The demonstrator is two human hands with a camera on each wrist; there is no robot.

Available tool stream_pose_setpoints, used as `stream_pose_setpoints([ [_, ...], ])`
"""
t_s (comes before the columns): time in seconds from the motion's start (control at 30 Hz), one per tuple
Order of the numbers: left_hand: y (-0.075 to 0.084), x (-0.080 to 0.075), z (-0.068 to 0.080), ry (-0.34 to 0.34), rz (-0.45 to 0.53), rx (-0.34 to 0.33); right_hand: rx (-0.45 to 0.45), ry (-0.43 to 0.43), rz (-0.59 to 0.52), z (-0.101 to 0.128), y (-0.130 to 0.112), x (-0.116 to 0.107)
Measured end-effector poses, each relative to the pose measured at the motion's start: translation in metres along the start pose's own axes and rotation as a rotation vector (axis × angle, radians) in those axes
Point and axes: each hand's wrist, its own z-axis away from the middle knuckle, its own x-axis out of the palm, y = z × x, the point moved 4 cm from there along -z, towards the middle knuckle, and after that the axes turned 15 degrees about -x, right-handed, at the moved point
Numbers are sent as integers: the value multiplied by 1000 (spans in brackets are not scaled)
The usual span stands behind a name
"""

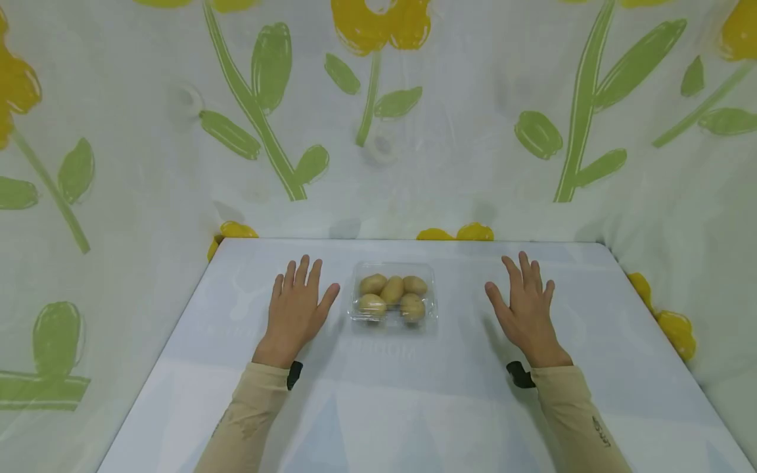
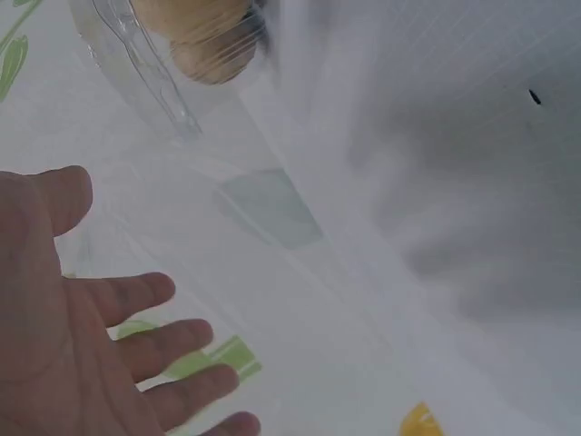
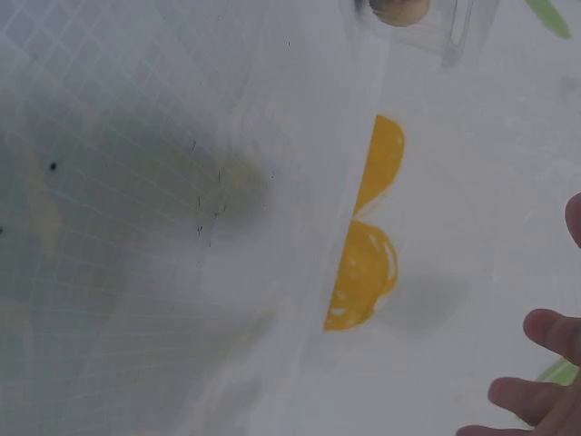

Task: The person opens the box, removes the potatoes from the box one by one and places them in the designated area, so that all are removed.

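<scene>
A clear plastic box (image 1: 393,299) with rounded corners sits on the smooth white bench (image 1: 414,407), midway between the two hands. Inside lie five small potatoes (image 1: 392,290), oval and dull yellow-brown. The left hand (image 1: 297,309) rests flat just beside the box, fingers straight and slightly spread, holding nothing. The right hand (image 1: 528,310) lies flat farther from the box, fingers likewise spread. Both arms wear tan sleeves (image 1: 254,414).

The left wrist view shows the palm (image 2: 54,345) and the box's glossy ridged rim (image 2: 136,54), cut off at the top. In the right wrist view only fingertips (image 3: 545,381) show. A floral curtain (image 1: 378,118) hangs behind.
</scene>
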Motion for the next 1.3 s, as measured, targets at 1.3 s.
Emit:
stream_pose_setpoints([
  [1.3, 24, 25, 16, 9, 160, 483, -358, -102, -225, 4, -51, 37],
])
